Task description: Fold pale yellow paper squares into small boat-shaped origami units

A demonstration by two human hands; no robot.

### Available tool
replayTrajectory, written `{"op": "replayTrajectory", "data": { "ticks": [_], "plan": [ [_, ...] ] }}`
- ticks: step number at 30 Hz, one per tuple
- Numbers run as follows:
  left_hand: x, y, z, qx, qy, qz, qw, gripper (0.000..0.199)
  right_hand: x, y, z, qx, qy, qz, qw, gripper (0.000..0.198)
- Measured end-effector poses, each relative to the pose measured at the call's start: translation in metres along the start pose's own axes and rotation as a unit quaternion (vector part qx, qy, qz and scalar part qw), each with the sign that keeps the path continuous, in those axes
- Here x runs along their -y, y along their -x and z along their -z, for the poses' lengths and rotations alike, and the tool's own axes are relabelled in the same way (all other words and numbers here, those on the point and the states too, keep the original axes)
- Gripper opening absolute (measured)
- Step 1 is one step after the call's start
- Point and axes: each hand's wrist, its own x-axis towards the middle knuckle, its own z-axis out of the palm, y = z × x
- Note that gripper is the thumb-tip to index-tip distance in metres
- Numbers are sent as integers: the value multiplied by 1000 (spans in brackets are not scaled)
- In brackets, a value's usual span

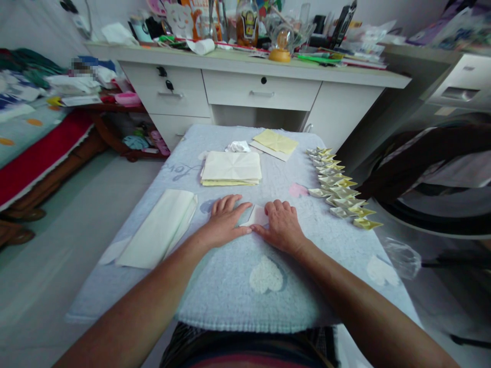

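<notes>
Centrally, two hands (pixel 226 220); one paper (pixel 259 216)

Bottle (pixel 247 26) on white desk (pixel 233 84); bed (pixel 48 153) left; washing machine (pixel 470 84) right

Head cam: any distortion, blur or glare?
Head view: wide-angle stretch toward the edges, with the washing machine skewed; pale sheen on the floor; a pixelated patch at left; soft light, left hand and right hand readable.
</notes>
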Motion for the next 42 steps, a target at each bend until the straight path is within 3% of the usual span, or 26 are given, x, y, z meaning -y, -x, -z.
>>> {"op": "replayTrajectory", "data": {
  "ticks": [18, 24, 26, 28, 32, 36, 42],
  "plan": [
    [-1, 1, 1, 18, 0, -3, 1000, 64, -65, -4, 6, 12, -34, -128, 991, 57],
    [-6, 0, 3, -6, 38, -66, 997, 54, -72, -2, 9, -9, -70, -116, 991, 48],
    [-6, 0, 4, -10, 55, -93, 994, 44, -69, -1, 11, -56, -93, -88, 990, 38],
    [-6, -1, 4, -14, 69, -108, 992, 38, -62, 1, 13, -101, -123, -16, 987, 25],
    [-6, -2, 4, -32, 88, -112, 989, 42, -41, 4, 14, -45, -164, 162, 972, 23],
    [-8, -2, 4, -55, 111, -116, 986, 47, -32, 2, 6, -24, -145, 199, 969, 26],
    [-11, -2, 8, -73, 148, -95, 982, 35, -33, -3, 5, -21, -84, 218, 972, 15]
  ]
}}
